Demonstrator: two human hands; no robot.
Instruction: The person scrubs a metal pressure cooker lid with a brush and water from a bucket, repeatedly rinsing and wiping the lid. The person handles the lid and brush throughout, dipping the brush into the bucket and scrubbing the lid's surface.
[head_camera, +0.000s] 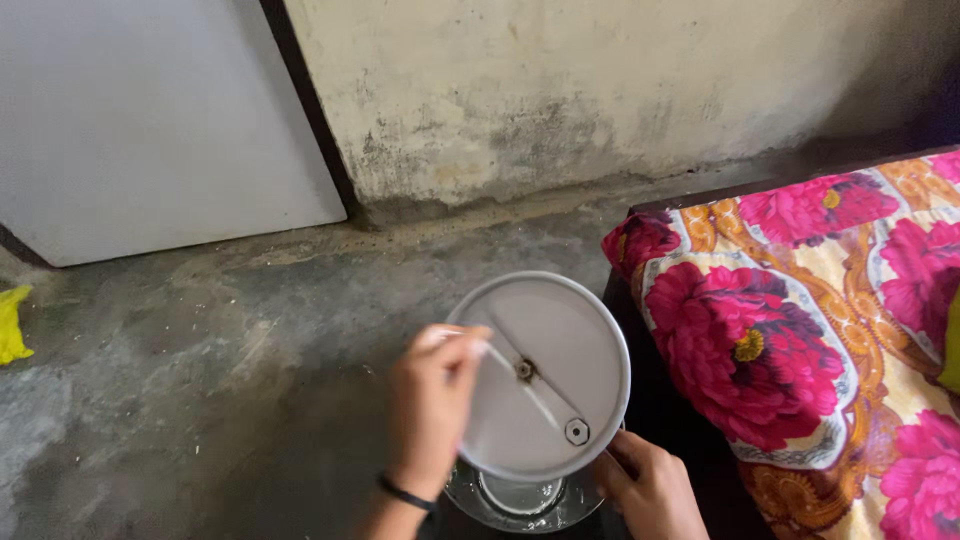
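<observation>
— What did the left hand (432, 405) have hold of?

— A round metal lid (545, 375), seen from its underside. The fingers were closed on its left rim, thumb and fingertips pinching the edge, and the lid stood tilted, its face turned up toward the camera. A flat metal bar (535, 385) ran across that face, with a bolt at the middle and a nut near the lower right end. A dark band (405, 493) sat on the wrist.

— And the right hand (648, 487)?

— It was low in the picture, just beside the lid's lower right edge, fingers curled. I could not tell whether it gripped anything or only touched the rim.

— Where was the lid, then?

— Held above a round metal pot (520, 500), whose shiny mouth showed just beneath it, down on the grey concrete floor (200, 350).

— What else was about?

— A bed with a flowered cover (800, 330) in pink and yellow, close on the right. Behind, a stained wall (600, 90), a white panel (150, 120) leaning at the left, and a yellow scrap (10, 325) at the floor's left edge.
</observation>
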